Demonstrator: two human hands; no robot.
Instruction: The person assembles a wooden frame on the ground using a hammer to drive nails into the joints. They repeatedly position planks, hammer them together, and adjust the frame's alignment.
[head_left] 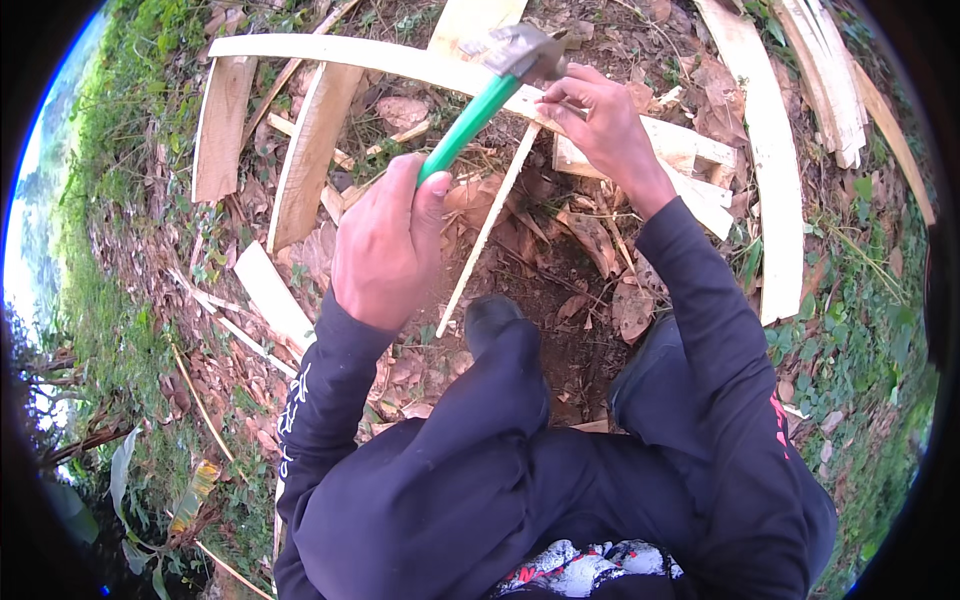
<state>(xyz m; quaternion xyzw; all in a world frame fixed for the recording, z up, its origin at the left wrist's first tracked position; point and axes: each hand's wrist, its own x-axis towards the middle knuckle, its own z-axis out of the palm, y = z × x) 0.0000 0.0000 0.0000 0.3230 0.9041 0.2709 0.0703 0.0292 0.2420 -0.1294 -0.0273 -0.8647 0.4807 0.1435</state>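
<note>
My left hand (388, 240) is wrapped round the green handle of a hammer (470, 125). The hammer's metal head is over a long pale plank (350, 50) that runs across the far side, close to my right hand. Thumb and fingers of my right hand (600, 120) are pinched together at the plank's near edge, beside the hammer head. Whatever sits between those fingertips is too small to make out. A thin wooden strip (490, 225) slants from under the plank toward my left boot.
Short boards (310, 160) lie angled beneath the plank at left. More planks (770, 170) and split timber (825, 80) lie at right. Dry leaves and wood scraps cover the ground around my boots (495, 320). Green plants grow along both sides.
</note>
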